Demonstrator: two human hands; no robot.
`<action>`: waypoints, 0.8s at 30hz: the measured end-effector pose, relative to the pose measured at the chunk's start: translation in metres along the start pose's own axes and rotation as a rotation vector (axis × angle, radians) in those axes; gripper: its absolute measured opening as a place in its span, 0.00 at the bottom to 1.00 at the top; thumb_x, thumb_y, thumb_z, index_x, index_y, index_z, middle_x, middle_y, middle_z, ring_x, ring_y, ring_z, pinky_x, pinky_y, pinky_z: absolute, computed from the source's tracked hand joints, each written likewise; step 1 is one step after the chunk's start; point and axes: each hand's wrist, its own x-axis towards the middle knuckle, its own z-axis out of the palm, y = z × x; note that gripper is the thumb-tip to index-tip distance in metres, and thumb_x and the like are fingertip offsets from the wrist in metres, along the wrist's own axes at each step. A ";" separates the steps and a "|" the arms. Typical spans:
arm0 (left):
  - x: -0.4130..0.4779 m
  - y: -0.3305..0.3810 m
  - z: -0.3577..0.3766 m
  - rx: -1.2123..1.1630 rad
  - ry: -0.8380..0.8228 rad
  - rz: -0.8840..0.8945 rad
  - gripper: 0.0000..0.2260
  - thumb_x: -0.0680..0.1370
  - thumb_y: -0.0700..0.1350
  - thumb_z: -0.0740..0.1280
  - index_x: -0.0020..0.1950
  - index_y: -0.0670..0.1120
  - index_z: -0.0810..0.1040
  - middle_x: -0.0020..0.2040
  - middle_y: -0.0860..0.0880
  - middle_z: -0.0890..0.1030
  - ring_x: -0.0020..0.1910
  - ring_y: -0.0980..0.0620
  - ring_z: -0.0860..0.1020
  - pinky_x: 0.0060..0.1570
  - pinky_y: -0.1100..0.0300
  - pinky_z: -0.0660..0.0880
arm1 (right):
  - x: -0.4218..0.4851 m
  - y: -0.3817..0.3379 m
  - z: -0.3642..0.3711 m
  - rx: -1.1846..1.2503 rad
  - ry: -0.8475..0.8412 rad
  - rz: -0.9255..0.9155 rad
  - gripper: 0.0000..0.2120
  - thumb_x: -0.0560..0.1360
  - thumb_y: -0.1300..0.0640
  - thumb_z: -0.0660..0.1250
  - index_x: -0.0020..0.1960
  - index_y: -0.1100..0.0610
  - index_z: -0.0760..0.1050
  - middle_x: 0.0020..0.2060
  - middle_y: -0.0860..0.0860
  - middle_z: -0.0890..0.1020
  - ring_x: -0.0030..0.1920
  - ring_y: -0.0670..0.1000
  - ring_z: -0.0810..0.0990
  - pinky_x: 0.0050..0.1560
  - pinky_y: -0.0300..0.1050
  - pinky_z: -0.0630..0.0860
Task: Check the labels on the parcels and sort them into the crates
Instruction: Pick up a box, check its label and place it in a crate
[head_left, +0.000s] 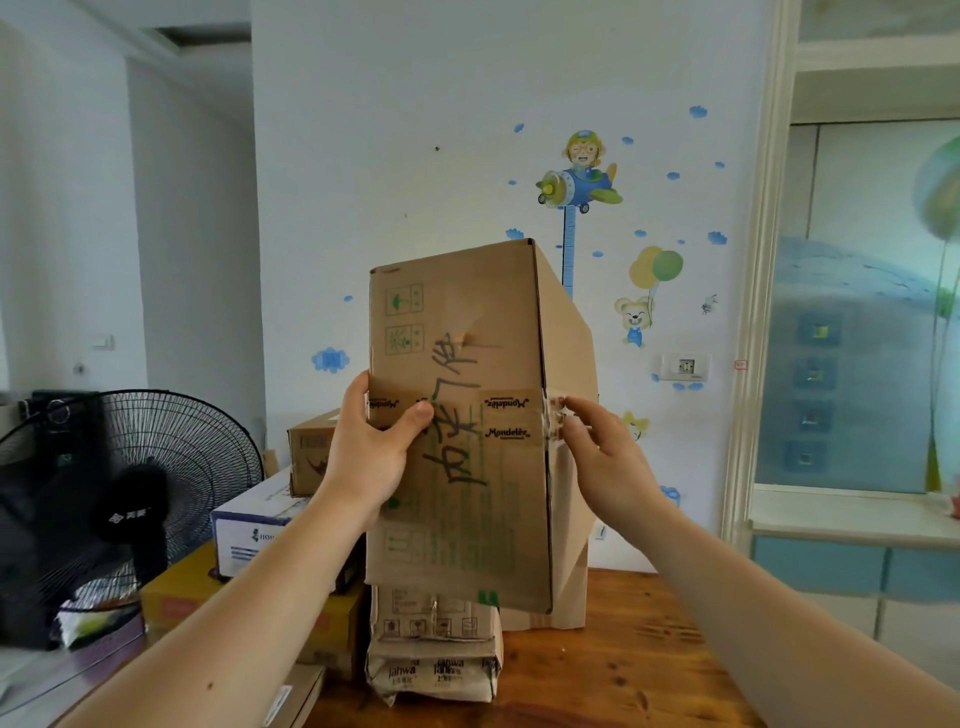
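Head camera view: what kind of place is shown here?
Most likely a room in a home, perhaps a child's room: cartoon wall stickers, a standing fan, and cardboard boxes piled on a wooden table.

Soft, even daylight fills the room, brightest from the frosted window (852, 312) to the right of the grip. The cardboard box (457, 364) is sharpest where the left hand (369, 452) clasps it, and the tape lettering there reads clearly. Just above that thumb a patch of clear tape gives a pale sheen, and tape glints at the fingertips of the right hand (608, 467). Shadows are faint. Well left of the grip the standing fan (130, 467) is dim and smeared. Below the grip both forearms stretch wide, and far right the white frame (763, 260) bows.
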 end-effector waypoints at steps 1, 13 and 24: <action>0.001 0.000 -0.002 -0.001 -0.008 -0.005 0.21 0.75 0.50 0.72 0.65 0.55 0.69 0.57 0.51 0.81 0.56 0.49 0.81 0.55 0.47 0.78 | 0.003 0.004 0.001 0.008 -0.012 0.018 0.16 0.83 0.47 0.55 0.70 0.43 0.68 0.65 0.47 0.73 0.63 0.47 0.72 0.66 0.49 0.69; 0.010 0.007 -0.030 -0.009 -0.076 -0.030 0.21 0.74 0.52 0.72 0.64 0.53 0.71 0.54 0.47 0.83 0.51 0.46 0.83 0.52 0.45 0.79 | 0.027 0.021 -0.002 -0.030 -0.021 0.106 0.23 0.81 0.41 0.56 0.73 0.47 0.63 0.69 0.51 0.71 0.68 0.53 0.69 0.70 0.56 0.66; 0.015 0.010 -0.048 -0.037 -0.099 -0.043 0.04 0.82 0.41 0.62 0.53 0.49 0.69 0.38 0.49 0.83 0.33 0.55 0.81 0.31 0.63 0.77 | 0.036 0.047 -0.017 -0.108 0.013 0.200 0.21 0.82 0.43 0.53 0.71 0.51 0.65 0.68 0.54 0.69 0.67 0.57 0.69 0.69 0.57 0.65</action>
